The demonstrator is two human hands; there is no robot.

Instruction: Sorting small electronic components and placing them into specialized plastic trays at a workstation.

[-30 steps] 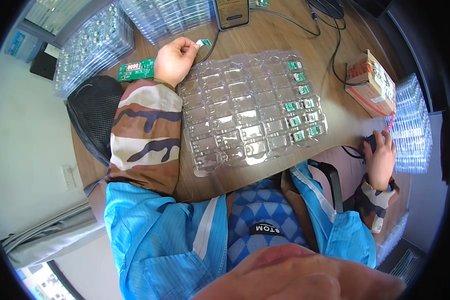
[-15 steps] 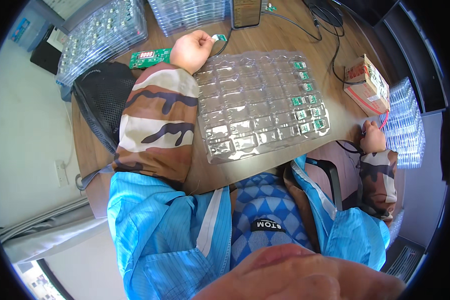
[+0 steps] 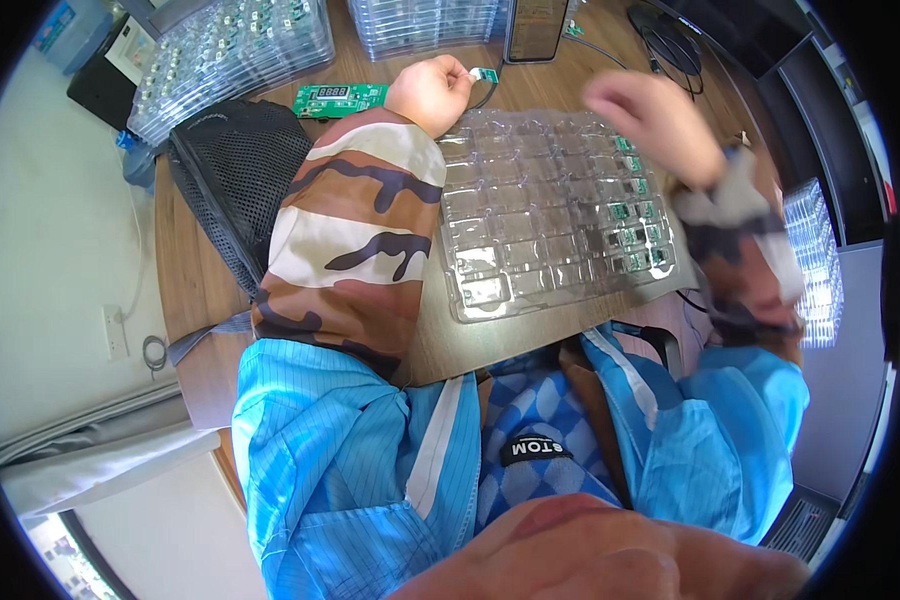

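Wood-grain table (image 3: 440, 345), and here's the left hand (image 3: 432, 97) just beyond the tray (image 3: 515, 255)'s far left corner, fingertips pinching a small module (image 3: 485, 75)! The right hand (image 3: 660, 118), blurred, hangs well apart over the far right corner; whether it grips anything, I can't tell. Danger: that right sleeve (image 3: 750, 245) could brush the thin tray and jolt the seated modules (image 3: 620, 211), or a loose pinch could drop the held one. Half a second ago the right hand was at the table's right edge and the display (image 3: 332, 92) glowed red; now that glow's gone.

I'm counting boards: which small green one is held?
The small board pinched by the left hand, outside the clear tray; several others sit in its right-hand pockets.
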